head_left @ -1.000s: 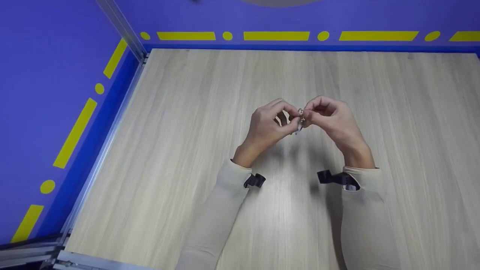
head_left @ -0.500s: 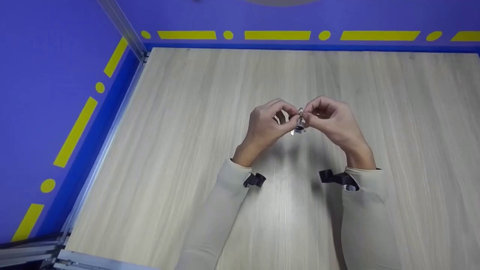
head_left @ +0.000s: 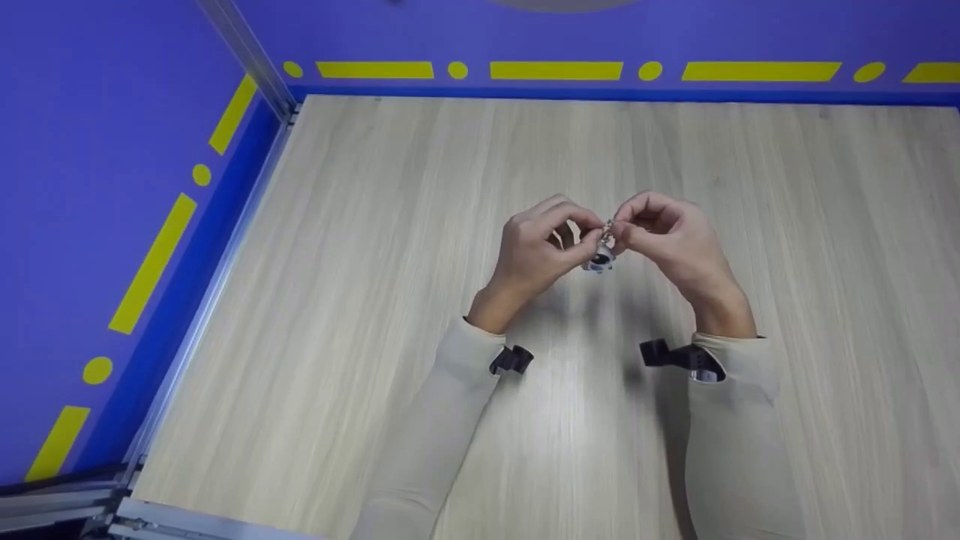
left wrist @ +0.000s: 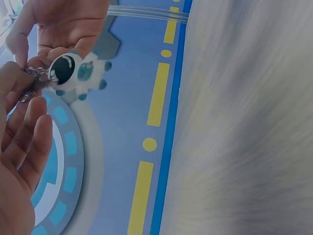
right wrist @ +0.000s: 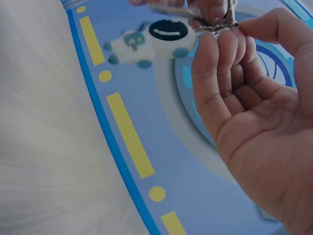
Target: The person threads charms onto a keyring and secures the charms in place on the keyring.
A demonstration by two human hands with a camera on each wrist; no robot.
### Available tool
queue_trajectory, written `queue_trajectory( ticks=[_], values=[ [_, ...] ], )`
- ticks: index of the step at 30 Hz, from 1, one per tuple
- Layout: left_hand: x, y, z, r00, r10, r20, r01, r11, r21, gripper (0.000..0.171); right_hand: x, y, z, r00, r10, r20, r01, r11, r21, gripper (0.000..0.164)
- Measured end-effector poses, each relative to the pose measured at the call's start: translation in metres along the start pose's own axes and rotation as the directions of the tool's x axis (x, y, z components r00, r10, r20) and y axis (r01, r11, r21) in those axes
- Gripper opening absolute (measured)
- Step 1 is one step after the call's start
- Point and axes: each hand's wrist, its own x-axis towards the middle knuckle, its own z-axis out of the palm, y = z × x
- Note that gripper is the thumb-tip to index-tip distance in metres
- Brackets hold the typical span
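Note:
A small white astronaut keychain [head_left: 600,261] with a dark visor and teal hands and feet hangs between the two hands, above the table. My left hand [head_left: 532,244] pinches its metal part between thumb and index finger. Opposite it, my right hand [head_left: 675,236] pinches the short metal chain [right wrist: 212,29] with thumb and fingertips. In the left wrist view the astronaut figure [left wrist: 73,73] sticks out sideways past the fingertips, with a teal patch on its chest. A blurred flat metal piece [right wrist: 176,11] shows beside the figure in the right wrist view. The fingers hide part of the metal fittings.
The wood-grain table [head_left: 360,300] spreads out beneath both arms. Blue panels with yellow dashes and dots [head_left: 555,70] border it at the back and left. A metal frame post [head_left: 247,56] stands at the back left corner. Each wrist wears a black strap [head_left: 512,360].
The astronaut figure has swung round below the fingers, so its dark visor now shows. My right hand has drawn slightly to the right; the left hand has hardly moved.

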Motion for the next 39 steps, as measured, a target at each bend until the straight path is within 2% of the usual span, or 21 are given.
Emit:
queue_trajectory(
  ticks=[4, 15, 18, 21, 24, 27, 31, 39],
  values=[
    [0.0008, -0.0001, -0.0019, 1.000, 0.006, -0.005, -0.006, 1.000, 0.026, 0.009, 0.0009, 0.0003, 0.0001, 1.000, -0.026, -0.004, 0.026, 0.999, -0.046, 0.003],
    [0.0049, 0.0062, -0.0045, 0.999, 0.013, 0.039, -0.016, 0.997, 0.072, 0.003, 0.0009, -0.0017, -0.0016, 0.997, -0.079, 0.013, 0.080, 0.979, -0.187, 0.003],
    [0.0050, 0.0059, -0.0050, 0.999, 0.008, 0.047, -0.011, 0.998, 0.065, 0.003, 0.0010, -0.0018, -0.0016, 0.998, -0.070, 0.009, 0.070, 0.985, -0.156, 0.002],
    [0.0045, 0.0048, -0.0046, 0.999, 0.012, 0.048, -0.014, 0.999, 0.051, 0.003, 0.0004, -0.0012, -0.0022, 0.999, -0.050, 0.006, 0.050, 0.996, -0.069, 0.004],
    [0.0038, 0.0038, -0.0036, 0.999, 0.022, 0.034, -0.023, 1.000, 0.020, 0.006, -0.0005, 0.0000, -0.0037, 0.999, -0.044, 0.020, 0.043, 0.999, 0.017, 0.003],
    [0.0032, 0.0030, -0.0030, 0.999, 0.037, 0.010, -0.037, 0.999, 0.001, 0.006, -0.0007, 0.0010, -0.0049, 0.998, -0.053, 0.031, 0.052, 0.998, 0.044, 0.002],
    [0.0032, 0.0031, -0.0030, 0.999, 0.043, -0.004, -0.043, 0.999, 0.001, 0.004, -0.0007, 0.0008, -0.0054, 0.998, -0.053, 0.024, 0.053, 0.998, 0.027, 0.002],
    [0.0043, 0.0072, -0.0048, 0.999, 0.049, 0.012, -0.050, 0.994, 0.102, 0.005, -0.0010, -0.0028, -0.0030, 0.999, -0.055, -0.002, 0.054, 0.993, -0.107, 0.004]
  ],
)
